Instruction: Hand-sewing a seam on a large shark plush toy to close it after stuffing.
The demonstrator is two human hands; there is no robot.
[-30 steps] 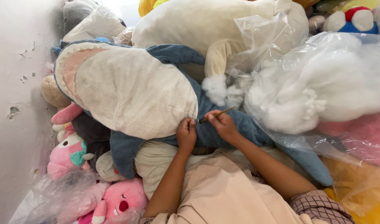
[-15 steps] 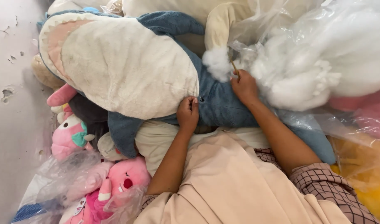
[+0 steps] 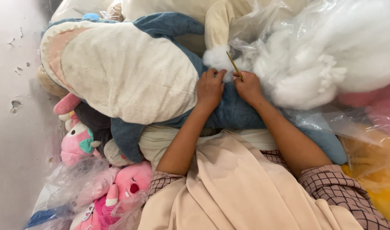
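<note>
Left hand: my left hand (image 3: 210, 88) has left the seam where white belly meets blue back and slid up toward one o'clock; it now lies curled on the blue plush, fingertips (image 3: 215, 73) touching the white stuffing tuft (image 3: 217, 59).
Right hand: my right hand (image 3: 247, 86) sits just beside it at three o'clock, pinching the thin stick (image 3: 234, 66), which points up toward eleven o'clock into the fluff.
Stick: half a second ago it was at the edge of the clear stuffing bag (image 3: 331, 55); now it is over the tuft.
Shark plush (image 3: 127, 76): lying across my lap, mouth at nine o'clock, blue back under both hands.
What this means: both hands have met at the tuft, so I judge the work has gone from holding the seam to handling the loose stuffing at the shark's back.
Around: pink plush toys (image 3: 118, 187) at seven o'clock.
</note>
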